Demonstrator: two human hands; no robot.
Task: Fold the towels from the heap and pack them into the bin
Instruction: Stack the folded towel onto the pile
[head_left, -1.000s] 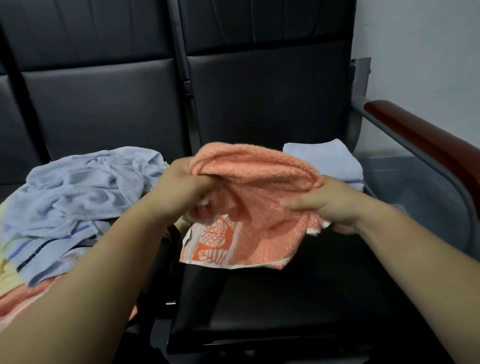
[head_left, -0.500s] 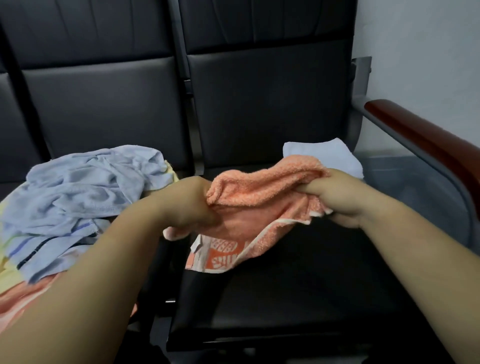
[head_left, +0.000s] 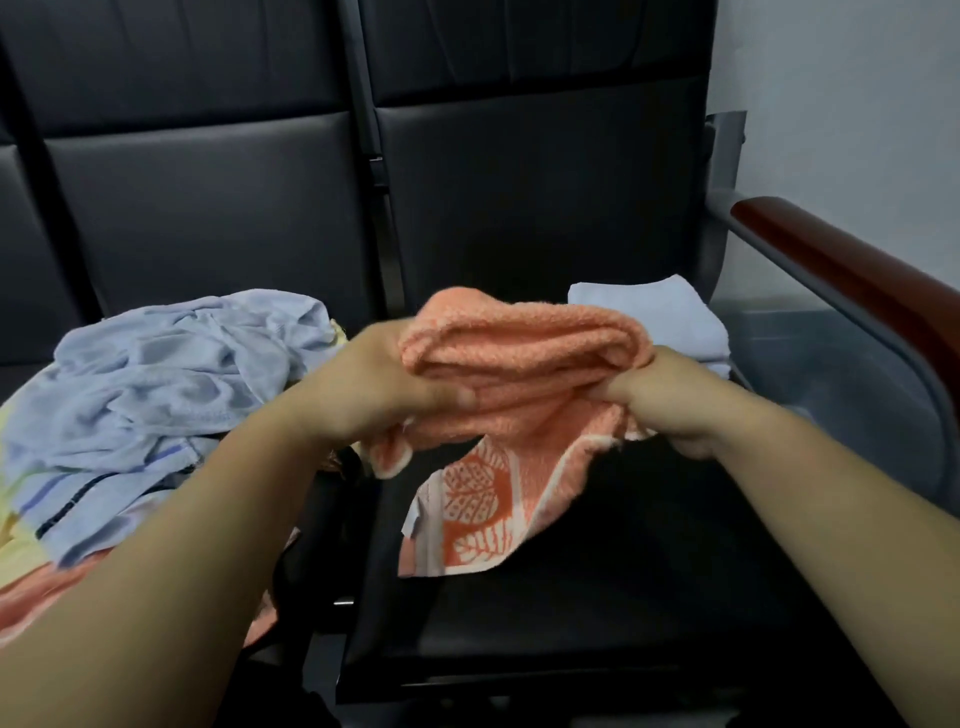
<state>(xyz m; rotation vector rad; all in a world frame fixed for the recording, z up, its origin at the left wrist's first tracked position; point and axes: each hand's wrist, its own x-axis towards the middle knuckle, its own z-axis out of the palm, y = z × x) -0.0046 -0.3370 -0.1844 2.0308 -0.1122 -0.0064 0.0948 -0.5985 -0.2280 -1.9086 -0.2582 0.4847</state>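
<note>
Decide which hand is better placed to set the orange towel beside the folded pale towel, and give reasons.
Right, probably. The right hand grips the orange towel at the end nearest the folded pale towel, just behind it; the left hand holds the end toward the heap.

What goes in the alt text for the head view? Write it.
A left hand and a right hand grip a bunched orange towel above a black seat. A heap of crumpled towels lies to the left; a folded pale towel sits behind.
</note>
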